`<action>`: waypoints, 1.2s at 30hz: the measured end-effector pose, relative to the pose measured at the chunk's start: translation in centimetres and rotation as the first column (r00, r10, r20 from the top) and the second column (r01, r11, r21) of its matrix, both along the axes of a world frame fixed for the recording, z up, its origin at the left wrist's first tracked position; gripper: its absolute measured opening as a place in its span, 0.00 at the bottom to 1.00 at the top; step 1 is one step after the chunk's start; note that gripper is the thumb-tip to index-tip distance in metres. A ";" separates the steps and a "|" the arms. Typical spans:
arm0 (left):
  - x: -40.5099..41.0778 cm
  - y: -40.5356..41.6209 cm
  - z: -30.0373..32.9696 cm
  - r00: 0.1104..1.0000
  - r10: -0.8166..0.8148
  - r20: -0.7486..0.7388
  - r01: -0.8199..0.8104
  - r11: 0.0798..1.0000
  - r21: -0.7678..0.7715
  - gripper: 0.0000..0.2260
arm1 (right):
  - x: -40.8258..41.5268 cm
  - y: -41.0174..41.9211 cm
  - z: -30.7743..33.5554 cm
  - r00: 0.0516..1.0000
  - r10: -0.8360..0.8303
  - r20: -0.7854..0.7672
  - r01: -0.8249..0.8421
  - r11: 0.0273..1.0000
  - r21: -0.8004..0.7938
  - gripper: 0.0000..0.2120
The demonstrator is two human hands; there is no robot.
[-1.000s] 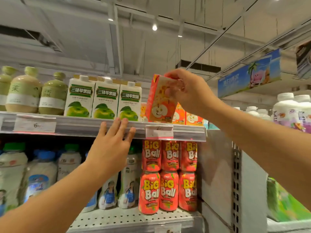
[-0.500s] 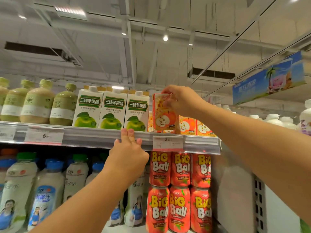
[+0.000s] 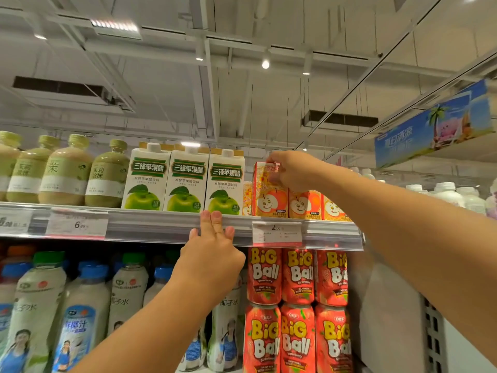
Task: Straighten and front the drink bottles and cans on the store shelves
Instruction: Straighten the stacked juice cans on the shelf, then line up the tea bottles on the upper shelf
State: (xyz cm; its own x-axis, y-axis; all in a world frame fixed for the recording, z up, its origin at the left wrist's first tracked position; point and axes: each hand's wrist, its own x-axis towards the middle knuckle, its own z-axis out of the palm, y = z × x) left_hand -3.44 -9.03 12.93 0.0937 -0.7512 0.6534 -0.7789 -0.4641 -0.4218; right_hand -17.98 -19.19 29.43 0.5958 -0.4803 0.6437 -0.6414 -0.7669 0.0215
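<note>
Store aisle is seen from below; a white ceiling with ducts, rails and spot lights fills the upper half, and a blue hanging banner [image 3: 433, 130] is placed at right. The top shelf [image 3: 161, 224] has a clear price rail along its front edge, with a price tag [image 3: 277, 232] below the small cartons and another price label [image 3: 78, 224] further left.

On the top shelf, green tea bottles [image 3: 64, 170] are lined at left, then three green apple cartons [image 3: 185, 181], then small orange apple-face juice boxes. The front orange juice box [image 3: 267, 195] is stood upright at the shelf edge, just beside the rightmost green apple carton; its top is gripped by the right hand [image 3: 293, 170], fingers curled over the upper right corner. Two more orange boxes [image 3: 305, 204] are seen to its right, partly covered by the right forearm.

The left hand [image 3: 212, 251] is laid on the price rail, fingers straight and pressed flat against it, nothing held.

On the lower shelf, red Big Ball cans [image 3: 295, 275] are stacked two high at right, and coconut drink bottles [image 3: 86, 305] are set at left, several cut off by the frame or hidden behind the left arm. White bottles [image 3: 443, 192] on a far shelf at right are blurred. Price digits are hard to read; the right tag possibly reads 2.00.
</note>
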 end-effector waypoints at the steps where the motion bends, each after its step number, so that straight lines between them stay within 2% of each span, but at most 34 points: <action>1: 0.0 0.0 0.0 1.000 -0.003 -0.002 0.003 1.000 -0.003 0.25 | -0.1 0.1 0.1 1.000 -0.002 -0.015 0.002 1.000 0.005 0.15; 4: 0.1 0.1 -0.1 1.000 -0.015 -0.004 0.014 1.000 -0.014 0.25 | -0.4 0.3 0.2 0.999 -0.028 -0.044 0.027 0.999 -0.025 0.15; 11: 0.1 0.2 -0.3 1.000 -0.018 -0.014 0.018 1.000 -0.026 0.24 | 0.4 -0.7 -0.7 0.997 -0.072 0.029 0.074 0.995 -0.065 0.15; 14: -0.1 0.2 -0.3 1.000 -0.016 -0.016 0.016 0.999 -0.030 0.24 | 0.9 -0.7 -2.2 0.995 -0.087 0.047 0.094 0.979 -0.180 0.27; 16: -0.3 0.2 -0.2 0.999 -0.021 -0.025 0.021 0.999 -0.025 0.25 | 1.5 0.2 -4.9 0.985 0.102 0.137 -0.055 0.949 -0.310 0.34; 18: -0.3 0.3 -0.4 1.000 -0.014 -0.020 0.013 1.000 -0.018 0.26 | 2.6 1.8 -8.2 0.928 0.324 0.182 -0.231 0.887 -0.399 0.31; 21: 0.0 1.2 -0.6 0.999 -0.039 -0.015 0.039 0.999 -0.008 0.29 | 4.2 3.7 -12.3 0.884 0.422 0.203 -0.348 0.882 -0.317 0.24; 24: 0.8 3.1 -0.6 0.993 -0.113 -0.019 0.113 0.994 -0.015 0.33 | 4.5 3.7 -14.7 0.899 0.399 0.182 -0.351 0.904 -0.245 0.21; 27: 2.7 5.0 -0.7 0.976 -0.181 0.118 0.181 0.983 0.014 0.29 | 4.6 3.5 -15.3 0.928 0.326 0.180 -0.272 0.923 -0.272 0.20; 29: 4.9 7.0 -0.6 0.953 -0.231 0.195 0.241 0.970 -0.027 0.26 | 5.3 3.7 -15.2 0.946 0.272 0.178 -0.216 0.935 -0.281 0.19; 31: 7.9 9.2 -0.2 0.950 -0.256 0.182 0.282 0.950 -0.135 0.28 | 5.8 4.1 -15.0 0.957 0.218 0.191 -0.167 0.954 -0.251 0.19; 34: 13.8 12.2 0.0 0.977 -0.197 0.082 0.212 0.940 -0.266 0.33 | 6.1 4.7 -15.2 0.959 0.132 0.252 -0.095 0.983 -0.155 0.19; 36: 17.9 13.3 -0.3 0.989 -0.146 0.002 0.142 0.962 -0.232 0.40 | 6.5 5.4 -15.3 0.959 0.072 0.274 -0.040 0.992 -0.120 0.19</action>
State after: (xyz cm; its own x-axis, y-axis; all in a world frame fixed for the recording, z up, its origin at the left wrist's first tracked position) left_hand 14.47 4.30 12.62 0.0064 -0.5863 0.8101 -0.8499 -0.4300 -0.3045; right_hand -11.49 -13.82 14.10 0.4100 -0.3664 0.8353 -0.5909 -0.8043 -0.0628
